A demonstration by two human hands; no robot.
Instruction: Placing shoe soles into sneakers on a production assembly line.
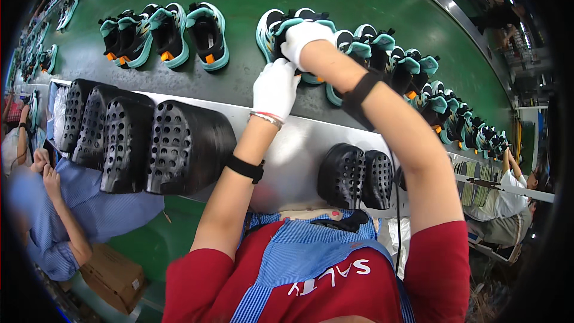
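Note:
Both my hands wear white gloves and meet at a black and teal sneaker point(318, 23) on the green worktop's near side. My right hand point(304, 42) reaches across from the right and is closed over the sneaker's upper, covering much of it. Closer to me, my left hand point(275, 88) is closed at the same sneaker's heel end, its fingertips partly hidden. Another sneaker point(267, 34) of the same kind stands just left of my right hand. More matching sneakers point(353, 54) begin close by on the right.
Left of my hands stand several sneakers point(207, 39) with orange heel tabs. A long row of sneakers point(460, 121) runs off to the right. Black perforated shoe-shaped blocks point(179, 143) line the metal ledge point(293, 149). Co-workers point(66, 209) sit on both sides; a cardboard box point(112, 278) lies lower left.

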